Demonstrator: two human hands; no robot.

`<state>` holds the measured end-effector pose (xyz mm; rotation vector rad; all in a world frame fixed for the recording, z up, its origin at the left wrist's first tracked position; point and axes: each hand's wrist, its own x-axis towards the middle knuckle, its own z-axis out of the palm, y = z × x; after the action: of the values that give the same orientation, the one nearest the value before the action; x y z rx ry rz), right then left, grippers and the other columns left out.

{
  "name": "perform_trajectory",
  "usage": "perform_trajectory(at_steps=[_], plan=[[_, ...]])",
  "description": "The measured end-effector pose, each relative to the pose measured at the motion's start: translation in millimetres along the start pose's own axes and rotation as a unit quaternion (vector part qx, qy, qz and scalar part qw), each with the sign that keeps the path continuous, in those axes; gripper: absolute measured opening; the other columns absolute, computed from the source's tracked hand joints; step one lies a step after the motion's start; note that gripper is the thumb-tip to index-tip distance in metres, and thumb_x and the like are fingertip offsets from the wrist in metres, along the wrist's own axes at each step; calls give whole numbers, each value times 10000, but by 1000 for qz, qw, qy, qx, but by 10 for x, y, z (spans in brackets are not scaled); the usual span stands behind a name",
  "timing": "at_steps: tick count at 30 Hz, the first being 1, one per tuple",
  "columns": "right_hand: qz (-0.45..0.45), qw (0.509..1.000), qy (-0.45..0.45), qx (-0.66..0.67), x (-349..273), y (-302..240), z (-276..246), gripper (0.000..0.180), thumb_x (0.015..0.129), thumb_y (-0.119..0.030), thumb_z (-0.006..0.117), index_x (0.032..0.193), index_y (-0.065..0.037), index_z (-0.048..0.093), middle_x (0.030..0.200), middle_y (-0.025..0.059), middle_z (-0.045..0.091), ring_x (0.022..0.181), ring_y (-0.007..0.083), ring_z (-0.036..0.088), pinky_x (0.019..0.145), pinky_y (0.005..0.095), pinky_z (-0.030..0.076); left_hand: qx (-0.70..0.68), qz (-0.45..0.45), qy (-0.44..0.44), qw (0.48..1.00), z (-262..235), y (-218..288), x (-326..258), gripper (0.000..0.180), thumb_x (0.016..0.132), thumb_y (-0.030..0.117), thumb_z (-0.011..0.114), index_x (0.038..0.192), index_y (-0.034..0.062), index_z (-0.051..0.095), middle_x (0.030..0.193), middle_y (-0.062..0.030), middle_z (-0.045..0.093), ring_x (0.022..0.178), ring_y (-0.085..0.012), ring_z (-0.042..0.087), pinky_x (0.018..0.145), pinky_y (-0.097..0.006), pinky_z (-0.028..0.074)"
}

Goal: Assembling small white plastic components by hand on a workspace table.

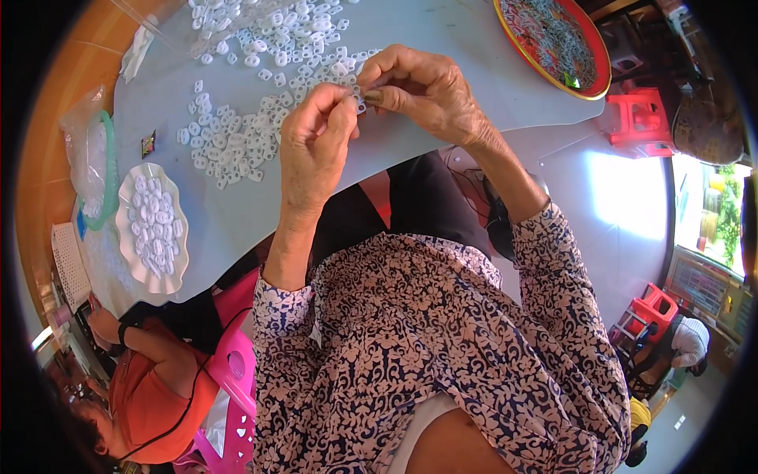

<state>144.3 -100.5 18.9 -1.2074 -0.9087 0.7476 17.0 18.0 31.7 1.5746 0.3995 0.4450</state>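
My left hand (316, 154) and my right hand (433, 93) meet fingertip to fingertip above the near edge of a grey-blue table (225, 217). Both are closed in a pinch on a small white plastic piece (361, 104) with holes in it. Fingers cover most of that piece, so its full shape is hidden. Just left of my left hand, a loose pile of similar white plastic pieces (237, 141) spreads over the tabletop. More white pieces (276, 31) lie heaped at the far side.
At the far right is a round red tray (603, 75) of thin grey metal-looking parts. A scalloped cream dish (182, 257) holds white pieces on the left, near a clear bag (83, 142) and a small dark packet (148, 145). A person in orange (158, 395) sits lower left; red stools (641, 122) stand right.
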Motion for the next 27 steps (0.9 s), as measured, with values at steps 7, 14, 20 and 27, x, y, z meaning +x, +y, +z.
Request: perform_trajectory(at_steps=[7,14,20,27], plan=[[-59,995,20,-84,-29,51,35,115,871,-15,607,984,4,599,843,20,613,742,76,576,681,218,496,74,58,-15,996,-19,-35,-10,164,893,165,538,831,14,561,626,36,471,558,-30,389,497,-196,321],[4,999,14,-35,-25,71,52,93,882,-79,613,876,13,623,719,14,597,635,71,536,582,208,466,24,41,-57,997,-95,-114,-8,243,915,257,546,849,26,582,631,38,485,559,-18,381,483,-193,293],[7,998,35,-58,49,-24,79,107,887,-91,611,854,11,619,704,11,589,602,54,510,543,200,439,24,20,-50,998,-99,7,37,240,916,252,548,862,22,586,649,33,502,578,-22,416,499,-183,314],[13,992,86,-87,65,-61,222,144,872,-148,641,857,-5,646,655,8,600,589,55,519,513,212,435,-10,17,-23,1000,-112,59,33,197,909,205,548,875,15,586,755,-7,569,652,-60,479,564,-195,367]])
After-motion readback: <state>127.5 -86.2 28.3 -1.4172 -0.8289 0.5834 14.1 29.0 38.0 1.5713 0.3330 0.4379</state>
